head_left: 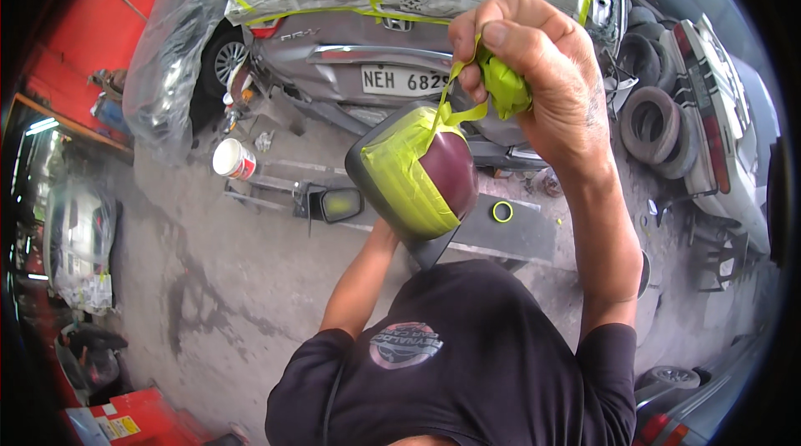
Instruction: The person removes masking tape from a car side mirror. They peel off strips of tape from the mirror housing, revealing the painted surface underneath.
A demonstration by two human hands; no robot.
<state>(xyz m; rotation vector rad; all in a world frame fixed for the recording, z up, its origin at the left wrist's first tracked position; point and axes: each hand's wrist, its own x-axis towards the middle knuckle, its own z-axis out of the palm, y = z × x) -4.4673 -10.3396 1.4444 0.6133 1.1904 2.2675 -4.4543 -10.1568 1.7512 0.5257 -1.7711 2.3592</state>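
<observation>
A car side mirror [451,169] hangs in front of my chest, its maroon cover partly wrapped in yellow-green masking tape [399,175]. Behind it ends my left forearm [364,283]; the mirror hides that hand, which holds it up from behind. My right hand [546,70] is raised above the mirror, closed around a crumpled wad of the same tape [504,89]. From the pinched thumb and forefinger, a narrow strip of tape [448,104] runs down to the upper edge of the mirror's cover.
Below is a low bench [509,233] with a second side mirror [338,204], a tape roll [501,211] and a white bucket [233,159] near its left end. A grey car [288,58] with covered rear glass stands ahead. Tires [649,122] are stacked at right.
</observation>
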